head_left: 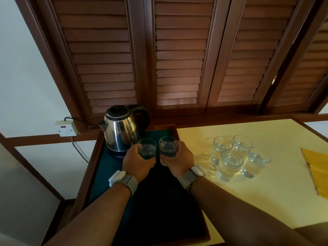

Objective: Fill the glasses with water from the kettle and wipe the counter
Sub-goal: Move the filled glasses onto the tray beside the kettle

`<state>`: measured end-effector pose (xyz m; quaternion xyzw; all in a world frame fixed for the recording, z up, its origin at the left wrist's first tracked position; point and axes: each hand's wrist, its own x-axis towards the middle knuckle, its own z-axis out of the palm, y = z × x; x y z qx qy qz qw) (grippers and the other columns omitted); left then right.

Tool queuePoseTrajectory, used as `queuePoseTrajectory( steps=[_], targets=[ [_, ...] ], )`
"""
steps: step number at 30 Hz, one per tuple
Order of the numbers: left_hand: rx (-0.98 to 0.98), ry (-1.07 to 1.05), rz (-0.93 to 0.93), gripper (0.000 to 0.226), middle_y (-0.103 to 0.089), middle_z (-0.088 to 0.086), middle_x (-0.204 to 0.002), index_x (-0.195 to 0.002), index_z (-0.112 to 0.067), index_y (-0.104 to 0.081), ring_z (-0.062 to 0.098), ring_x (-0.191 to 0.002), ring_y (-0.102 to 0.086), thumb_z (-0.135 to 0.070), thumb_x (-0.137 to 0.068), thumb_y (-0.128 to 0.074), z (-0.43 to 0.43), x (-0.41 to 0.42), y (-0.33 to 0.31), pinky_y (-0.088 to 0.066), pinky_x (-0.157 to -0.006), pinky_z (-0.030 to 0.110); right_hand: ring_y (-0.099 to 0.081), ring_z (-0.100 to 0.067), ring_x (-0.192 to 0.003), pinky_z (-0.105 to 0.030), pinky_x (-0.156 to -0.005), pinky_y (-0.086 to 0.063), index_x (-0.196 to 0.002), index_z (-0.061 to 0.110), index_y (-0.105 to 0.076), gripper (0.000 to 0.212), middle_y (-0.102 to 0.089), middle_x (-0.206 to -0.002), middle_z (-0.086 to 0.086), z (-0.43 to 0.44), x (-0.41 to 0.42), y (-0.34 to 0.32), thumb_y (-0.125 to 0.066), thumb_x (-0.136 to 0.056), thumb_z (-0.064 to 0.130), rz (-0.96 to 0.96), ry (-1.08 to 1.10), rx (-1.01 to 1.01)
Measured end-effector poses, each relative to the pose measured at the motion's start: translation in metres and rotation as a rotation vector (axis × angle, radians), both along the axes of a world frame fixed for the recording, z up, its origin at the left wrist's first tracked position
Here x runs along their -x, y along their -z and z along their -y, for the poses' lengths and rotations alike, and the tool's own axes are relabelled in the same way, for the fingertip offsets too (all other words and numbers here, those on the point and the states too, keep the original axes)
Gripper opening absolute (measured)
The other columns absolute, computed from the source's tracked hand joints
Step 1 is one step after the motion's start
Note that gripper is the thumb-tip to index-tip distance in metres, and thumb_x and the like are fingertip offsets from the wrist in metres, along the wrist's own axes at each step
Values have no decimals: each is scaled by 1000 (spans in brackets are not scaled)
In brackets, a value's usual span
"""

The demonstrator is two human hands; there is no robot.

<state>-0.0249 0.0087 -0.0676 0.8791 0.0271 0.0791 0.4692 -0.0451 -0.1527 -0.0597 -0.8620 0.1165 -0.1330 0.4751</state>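
Note:
A steel kettle [122,133] with a black lid and handle stands on its base at the back of a dark green tray [103,167]. My left hand [137,161] grips a glass with water [147,148] just in front of the kettle. My right hand [178,161] grips a second glass with water [168,145] beside it, over the tray. Several more glasses holding water [230,162] stand grouped on the cream counter [248,201] to the right. A yellow cloth [317,173] lies at the counter's right edge.
The tray has a raised wooden rim [175,129]. Brown louvred shutters [177,55] rise behind the counter. A wall socket [66,128] with a cable sits left of the kettle. White wall panels drop away on the left.

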Motion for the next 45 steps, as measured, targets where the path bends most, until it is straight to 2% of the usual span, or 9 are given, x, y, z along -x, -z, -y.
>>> queuePoseTrajectory(
  steps=[5, 12, 18, 22, 25, 28, 33, 40, 45],
  targets=[
    [24, 15, -25, 62, -65, -6, -109, -120, -24, -56, 14, -98, -63, -36, -66, -85, -3, -10, 6, -47, -80, 24, -69, -26, -102, -38, -87, -56, -115, 26, -63, 47, -73, -109, 1, -8, -8, 3, -82, -72, 34, -37, 75, 26],
    [25, 21, -23, 65, -63, -5, -113, -123, -22, -54, 13, -99, -59, -34, -67, -86, -2, -12, 6, -43, -80, 23, -69, -32, -101, -40, -85, -52, -110, 19, -69, 47, -76, -105, -5, -28, -12, 5, -86, -68, 28, 38, 279, 17],
    [2, 19, -48, 73, -61, -4, -120, -126, -27, -50, 16, -107, -60, -45, -63, -84, -3, -11, 7, -51, -90, 32, -69, -31, -105, -38, -87, -53, -119, 18, -67, 67, -75, -112, -5, -24, -13, 8, -92, -58, 26, 34, 230, 18],
    [-37, 13, -44, 89, -56, -3, -131, -134, -29, -43, 18, -115, -59, -55, -58, -82, -3, 3, -2, -53, -96, 40, -63, -23, -116, -40, -97, -54, -141, 20, -48, 96, -63, -130, -3, -7, -4, 9, -91, -56, 33, 26, 48, 17],
    [-76, -93, 96, 93, -47, 3, -140, -143, -20, -35, 23, -124, -50, -38, -66, -84, 0, 19, -15, -49, -98, 41, -57, -22, -121, -31, -98, -49, -145, 14, -43, 86, -56, -135, -4, 8, 10, -1, -85, -71, 21, 168, 4, 49],
    [-41, -201, 335, 71, -49, 7, -131, -133, -17, -45, 26, -116, -51, -25, -72, -80, 18, 37, -39, -52, -89, 43, -58, -15, -108, -31, -89, -54, -135, 16, -51, 61, -57, -122, 2, 21, 32, -25, -76, -80, 9, 366, 9, 62],
    [-41, 85, 528, 41, -53, -4, -109, -116, -19, -55, 12, -92, -55, -21, -79, -75, 86, 61, -68, -52, -75, 31, -55, -6, -91, -16, -74, -47, -121, 18, -62, 36, -56, -110, 10, 69, 62, -67, -70, -86, 11, 558, -4, 225],
    [10, 333, 251, 63, -54, -17, -117, -127, -35, -48, 1, -97, -55, -56, -73, -72, 189, 77, -50, -51, -78, 23, -55, -13, -96, -30, -77, -52, -116, 16, -65, 33, -61, -112, 4, 172, 91, -74, -69, -84, 24, 554, 211, 310],
    [-29, 288, 138, 86, -52, -7, -130, -137, -27, -43, 14, -115, -53, -65, -65, -73, 220, 81, -27, -53, -92, 38, -55, -23, -111, -47, -88, -54, -130, 15, -56, 69, -56, -124, -3, 233, 97, -32, -66, -73, 52, 369, 374, 234]
  ],
)
